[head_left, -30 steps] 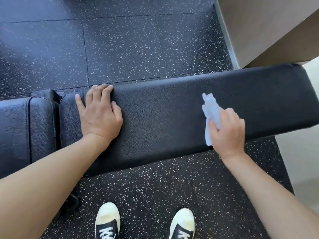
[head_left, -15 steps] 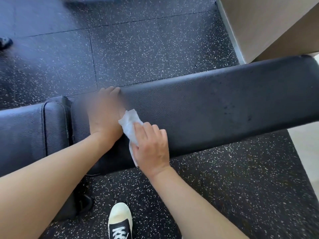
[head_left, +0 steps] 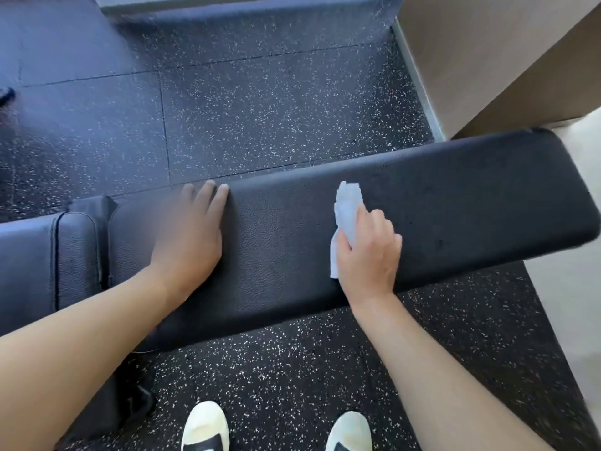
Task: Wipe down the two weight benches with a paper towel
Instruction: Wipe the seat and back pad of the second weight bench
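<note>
A black padded weight bench runs across the view from left to right. Its long back pad meets a shorter seat pad at the left. My left hand lies flat on the left end of the long pad, fingers straight. My right hand grips a crumpled white paper towel and presses it on the middle of the pad. Only this one bench is in view.
The floor is black rubber tile with white flecks. A beige wall or cabinet stands at the upper right, close to the bench's far end. My two white shoes stand just in front of the bench.
My right hand swept the towel left until it was next to my left hand, then back right to the middle of the pad. My left hand stayed in place.
</note>
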